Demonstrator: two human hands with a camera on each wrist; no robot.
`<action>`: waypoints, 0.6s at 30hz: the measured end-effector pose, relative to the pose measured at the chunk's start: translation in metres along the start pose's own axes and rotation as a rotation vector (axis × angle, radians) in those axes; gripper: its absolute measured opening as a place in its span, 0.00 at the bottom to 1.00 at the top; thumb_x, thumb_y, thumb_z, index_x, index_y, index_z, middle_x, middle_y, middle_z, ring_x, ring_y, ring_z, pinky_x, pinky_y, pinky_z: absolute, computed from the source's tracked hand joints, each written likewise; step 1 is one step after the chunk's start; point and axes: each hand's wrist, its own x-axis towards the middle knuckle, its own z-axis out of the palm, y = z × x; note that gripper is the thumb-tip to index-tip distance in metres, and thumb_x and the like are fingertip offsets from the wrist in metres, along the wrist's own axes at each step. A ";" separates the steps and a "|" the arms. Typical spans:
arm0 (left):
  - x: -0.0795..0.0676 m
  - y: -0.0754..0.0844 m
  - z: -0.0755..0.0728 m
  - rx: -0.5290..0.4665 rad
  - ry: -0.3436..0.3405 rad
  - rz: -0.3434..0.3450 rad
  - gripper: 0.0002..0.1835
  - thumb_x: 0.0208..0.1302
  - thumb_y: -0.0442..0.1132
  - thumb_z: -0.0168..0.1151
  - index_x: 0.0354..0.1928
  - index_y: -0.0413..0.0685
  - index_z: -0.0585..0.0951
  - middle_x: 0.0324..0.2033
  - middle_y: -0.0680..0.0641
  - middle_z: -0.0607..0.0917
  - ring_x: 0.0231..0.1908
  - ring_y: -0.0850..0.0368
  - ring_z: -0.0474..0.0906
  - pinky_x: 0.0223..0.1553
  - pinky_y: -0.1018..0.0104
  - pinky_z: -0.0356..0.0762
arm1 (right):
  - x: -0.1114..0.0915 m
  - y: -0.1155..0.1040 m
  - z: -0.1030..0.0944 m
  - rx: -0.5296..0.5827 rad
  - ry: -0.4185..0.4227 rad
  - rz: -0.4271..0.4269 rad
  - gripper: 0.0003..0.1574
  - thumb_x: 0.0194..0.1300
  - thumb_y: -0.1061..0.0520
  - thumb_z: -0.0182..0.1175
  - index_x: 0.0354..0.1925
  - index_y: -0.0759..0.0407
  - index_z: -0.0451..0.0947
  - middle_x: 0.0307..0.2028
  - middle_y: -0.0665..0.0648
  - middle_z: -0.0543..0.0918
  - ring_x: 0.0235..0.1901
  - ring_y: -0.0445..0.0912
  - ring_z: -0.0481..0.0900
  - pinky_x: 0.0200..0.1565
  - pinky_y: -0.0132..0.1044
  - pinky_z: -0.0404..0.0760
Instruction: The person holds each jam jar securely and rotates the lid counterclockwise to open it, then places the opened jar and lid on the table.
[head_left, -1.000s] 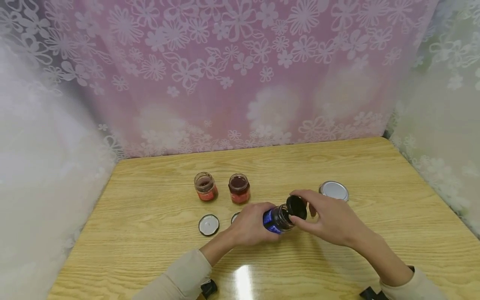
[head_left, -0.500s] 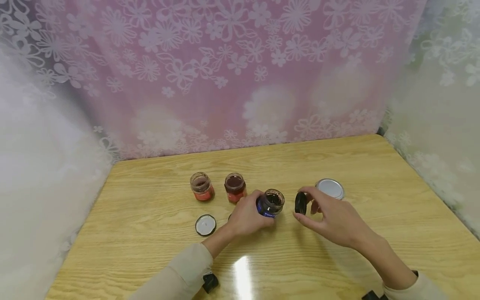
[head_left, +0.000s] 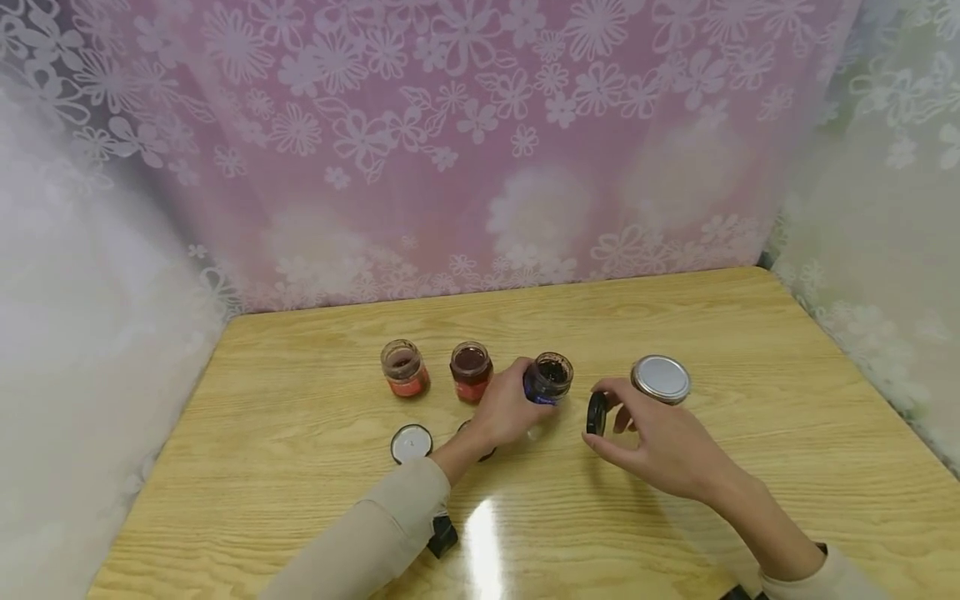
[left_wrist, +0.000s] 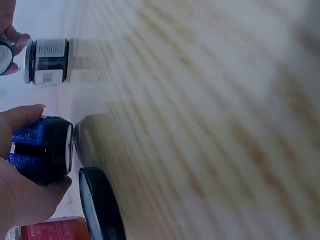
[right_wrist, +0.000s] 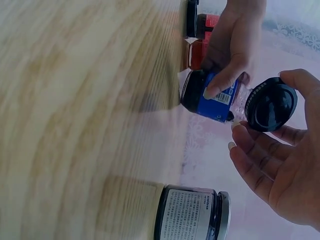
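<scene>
My left hand (head_left: 507, 410) grips an uncapped glass jar (head_left: 542, 385) with a blue label, its dark contents visible through the mouth. The jar is almost upright, its base at or just above the tabletop; I cannot tell whether it touches. To its right, my right hand (head_left: 663, 437) pinches a black lid (head_left: 596, 413) by the rim, on edge between thumb and fingertips. In the right wrist view the lid (right_wrist: 271, 105) shows its glossy black outer face. Left of the blue-labelled jar stand two open red-labelled jars (head_left: 472, 375), (head_left: 405, 379).
A jar with a silver lid (head_left: 661, 377) stands capped behind my right hand. One loose lid (head_left: 411, 444) lies inner side up at the left. Another lid (head_left: 487, 455) is partly hidden beneath my left wrist. Curtains (head_left: 480, 183) enclose the wooden table (head_left: 300, 517).
The lid has come away from the blue-labelled jar in my right hand. My left hand has turned the jar from tilted to nearly upright and moved it farther back, beside the red-labelled jars.
</scene>
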 end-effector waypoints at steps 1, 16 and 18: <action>0.002 0.000 0.000 -0.002 -0.003 -0.004 0.34 0.51 0.44 0.74 0.59 0.45 0.72 0.45 0.48 0.81 0.45 0.56 0.78 0.46 0.61 0.75 | 0.000 0.000 0.000 0.001 -0.003 0.003 0.33 0.60 0.31 0.59 0.56 0.43 0.67 0.32 0.43 0.78 0.32 0.38 0.77 0.28 0.34 0.74; 0.027 -0.004 0.005 0.004 -0.067 -0.021 0.38 0.51 0.48 0.74 0.63 0.47 0.70 0.49 0.50 0.81 0.49 0.56 0.77 0.50 0.62 0.74 | -0.001 0.003 0.002 0.013 -0.030 0.005 0.35 0.59 0.31 0.60 0.58 0.45 0.67 0.31 0.43 0.78 0.30 0.37 0.77 0.26 0.32 0.72; 0.029 -0.003 0.005 0.004 -0.067 -0.025 0.38 0.51 0.49 0.74 0.63 0.48 0.70 0.49 0.50 0.81 0.49 0.56 0.77 0.50 0.61 0.73 | 0.000 0.004 0.002 0.012 -0.035 0.008 0.35 0.59 0.31 0.60 0.58 0.46 0.67 0.31 0.43 0.78 0.30 0.38 0.77 0.26 0.32 0.72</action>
